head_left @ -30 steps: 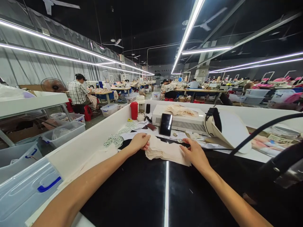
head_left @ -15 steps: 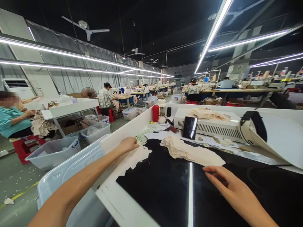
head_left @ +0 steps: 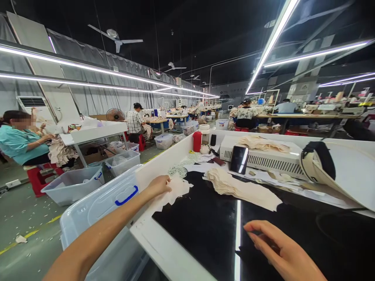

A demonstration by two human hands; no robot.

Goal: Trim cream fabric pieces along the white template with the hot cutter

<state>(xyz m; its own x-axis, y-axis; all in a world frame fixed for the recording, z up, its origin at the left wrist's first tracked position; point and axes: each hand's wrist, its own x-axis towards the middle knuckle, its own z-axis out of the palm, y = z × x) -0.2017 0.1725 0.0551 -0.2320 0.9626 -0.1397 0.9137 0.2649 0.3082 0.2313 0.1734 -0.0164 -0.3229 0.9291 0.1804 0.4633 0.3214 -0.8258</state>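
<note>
Cloth pieces [head_left: 172, 191]: cream cut pieces lying at the black bench's [head_left: 202, 226] left edge, under the left hand.
Left hand [head_left: 158, 185]: fingers pinched on the cloth pieces.
Right hand [head_left: 278, 249]: loosely open, holding nothing, well apart from them.
Fabric stack [head_left: 240, 189]: fanned out mid-bench, between both hands.
Phone [head_left: 239, 160]: leaning on the white machine [head_left: 263, 158].
Plastic bin [head_left: 99, 210]: beside the bench.

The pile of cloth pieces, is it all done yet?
Not yet. The pile of cloth pieces lies untouched on the black table. In hand: the left hand grips one pale piece at the table's left edge. The right hand hovers open, holding nothing. How many pieces are finished cannot be told.
</note>
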